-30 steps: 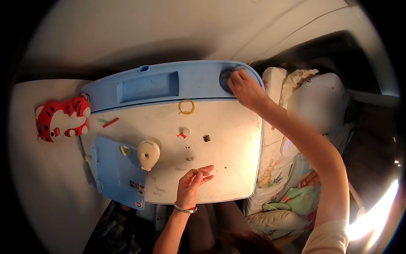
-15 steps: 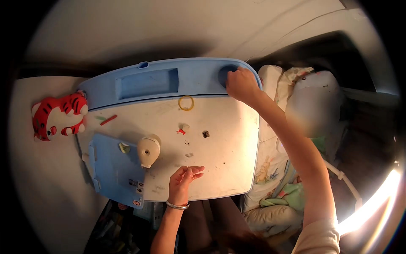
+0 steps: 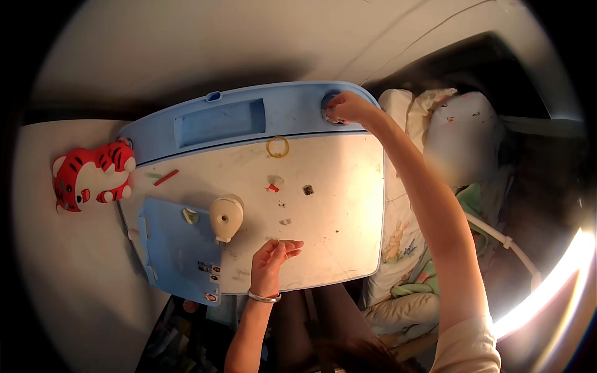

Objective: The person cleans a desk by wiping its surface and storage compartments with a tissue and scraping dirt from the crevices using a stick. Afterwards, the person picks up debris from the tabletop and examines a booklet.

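Observation:
My right hand (image 3: pixel 352 110) reaches into the round recess (image 3: pixel 328 99) at the right end of the table's blue back strip. Its fingers are curled and point down; whatever they hold, if anything, is hidden. Over the table's front edge is my left hand (image 3: pixel 272 264), a metal bangle (image 3: pixel 264 297) on its wrist. Thumb and fingertips are pinched together there, and anything between them is too small to name. Ahead of it on the white table top (image 3: pixel 348 205) lie a small dark square piece (image 3: pixel 308 190), a small red piece (image 3: pixel 272 188) and a yellow ring (image 3: pixel 277 147).
A cream rounded object (image 3: pixel 226 217) stands beside a blue panel (image 3: pixel 180 248) with stickers. A red stick (image 3: pixel 166 178) lies at the left, near a red tiger figure (image 3: pixel 93 174). Bedding (image 3: pixel 398 236) adjoins the right side; a bright lamp (image 3: pixel 547 286) shines beyond it.
My right hand has shifted slightly left and deeper over the round recess. My left hand keeps its pinched pose in nearly the same place. The whole view has shifted slightly.

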A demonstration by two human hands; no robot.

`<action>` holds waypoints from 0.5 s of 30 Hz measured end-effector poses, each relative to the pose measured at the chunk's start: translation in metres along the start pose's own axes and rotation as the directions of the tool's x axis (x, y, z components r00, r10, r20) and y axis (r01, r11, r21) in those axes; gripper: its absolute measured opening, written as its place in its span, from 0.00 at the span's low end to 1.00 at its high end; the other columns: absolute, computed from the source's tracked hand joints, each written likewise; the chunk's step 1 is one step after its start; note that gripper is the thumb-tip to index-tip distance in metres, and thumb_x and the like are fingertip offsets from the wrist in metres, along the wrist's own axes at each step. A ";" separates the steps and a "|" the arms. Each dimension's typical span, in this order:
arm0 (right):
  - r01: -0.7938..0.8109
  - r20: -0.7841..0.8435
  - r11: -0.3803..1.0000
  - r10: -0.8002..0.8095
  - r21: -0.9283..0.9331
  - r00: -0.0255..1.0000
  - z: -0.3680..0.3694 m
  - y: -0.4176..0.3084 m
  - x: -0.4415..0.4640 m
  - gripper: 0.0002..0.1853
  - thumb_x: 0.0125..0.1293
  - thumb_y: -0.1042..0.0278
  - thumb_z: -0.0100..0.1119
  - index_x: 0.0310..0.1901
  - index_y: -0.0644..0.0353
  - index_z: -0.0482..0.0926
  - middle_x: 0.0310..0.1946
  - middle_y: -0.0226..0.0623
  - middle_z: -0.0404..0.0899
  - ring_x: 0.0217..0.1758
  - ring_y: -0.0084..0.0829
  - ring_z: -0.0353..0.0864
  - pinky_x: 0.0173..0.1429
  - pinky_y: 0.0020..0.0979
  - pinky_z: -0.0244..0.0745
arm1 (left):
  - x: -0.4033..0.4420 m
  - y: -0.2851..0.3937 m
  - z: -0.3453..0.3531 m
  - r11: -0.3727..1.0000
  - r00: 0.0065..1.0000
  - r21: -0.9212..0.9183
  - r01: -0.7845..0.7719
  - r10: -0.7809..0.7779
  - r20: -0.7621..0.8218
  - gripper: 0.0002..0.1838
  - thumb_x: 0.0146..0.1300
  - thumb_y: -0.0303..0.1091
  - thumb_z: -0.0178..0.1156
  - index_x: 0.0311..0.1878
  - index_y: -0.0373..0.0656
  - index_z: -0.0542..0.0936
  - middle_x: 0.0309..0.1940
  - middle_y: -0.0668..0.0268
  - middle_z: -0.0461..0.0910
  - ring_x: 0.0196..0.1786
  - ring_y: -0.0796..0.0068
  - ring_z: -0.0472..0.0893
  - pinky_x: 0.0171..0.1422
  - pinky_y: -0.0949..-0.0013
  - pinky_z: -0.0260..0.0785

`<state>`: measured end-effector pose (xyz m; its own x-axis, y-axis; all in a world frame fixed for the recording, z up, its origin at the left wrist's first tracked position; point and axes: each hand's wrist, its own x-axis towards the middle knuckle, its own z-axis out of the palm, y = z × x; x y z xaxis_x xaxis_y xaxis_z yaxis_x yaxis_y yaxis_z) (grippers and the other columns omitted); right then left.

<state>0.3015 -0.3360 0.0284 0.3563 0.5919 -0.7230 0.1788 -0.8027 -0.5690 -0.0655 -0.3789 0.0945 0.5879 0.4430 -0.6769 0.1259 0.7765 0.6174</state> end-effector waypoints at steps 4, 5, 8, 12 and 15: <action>0.009 -0.042 0.981 -0.001 0.195 0.999 0.002 -0.004 -0.007 0.15 0.58 0.73 0.57 0.47 0.69 0.81 0.24 0.30 0.74 0.27 0.22 0.69 0.34 0.25 0.66 | -0.001 -0.004 -0.005 1.000 1.000 0.000 -0.009 0.009 0.017 0.10 0.71 0.34 0.53 0.38 0.37 0.78 0.41 0.57 0.83 0.49 0.64 0.82 0.57 0.61 0.73; 0.010 -0.051 0.972 0.002 0.234 0.999 0.003 -0.001 -0.004 0.16 0.58 0.73 0.57 0.47 0.70 0.80 0.24 0.30 0.73 0.27 0.22 0.68 0.34 0.25 0.66 | -0.001 -0.003 -0.006 1.000 1.000 0.010 -0.001 0.001 0.020 0.10 0.70 0.34 0.53 0.37 0.38 0.77 0.41 0.57 0.83 0.50 0.63 0.82 0.57 0.61 0.73; 0.074 -0.070 0.926 -0.052 0.370 0.996 0.003 0.008 0.000 0.17 0.60 0.75 0.56 0.49 0.73 0.78 0.24 0.29 0.73 0.26 0.21 0.68 0.34 0.25 0.66 | -0.003 0.000 -0.007 0.999 1.000 0.033 0.011 -0.012 0.028 0.09 0.70 0.34 0.53 0.37 0.38 0.76 0.41 0.56 0.83 0.50 0.62 0.82 0.58 0.60 0.73; 0.142 -0.026 0.738 -0.167 0.659 0.986 -0.005 0.021 -0.019 0.16 0.63 0.74 0.54 0.51 0.72 0.77 0.33 0.30 0.77 0.34 0.22 0.72 0.41 0.24 0.69 | -0.007 0.002 -0.008 0.999 1.000 0.042 0.001 -0.002 0.016 0.11 0.71 0.33 0.52 0.39 0.34 0.79 0.40 0.56 0.83 0.47 0.65 0.82 0.56 0.62 0.74; 0.132 -0.013 0.551 -0.214 0.824 0.977 -0.002 0.031 -0.045 0.16 0.66 0.72 0.53 0.53 0.69 0.75 0.40 0.30 0.78 0.41 0.23 0.74 0.48 0.24 0.68 | -0.009 0.003 -0.010 0.998 1.000 0.064 0.016 -0.016 -0.007 0.11 0.71 0.32 0.52 0.39 0.33 0.78 0.40 0.55 0.83 0.47 0.64 0.83 0.55 0.62 0.75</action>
<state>0.2926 -0.3871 0.0437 0.3221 0.7488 -0.5793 -0.6099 -0.3039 -0.7319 -0.0782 -0.3762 0.0980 0.5802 0.4340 -0.6892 0.1862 0.7531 0.6310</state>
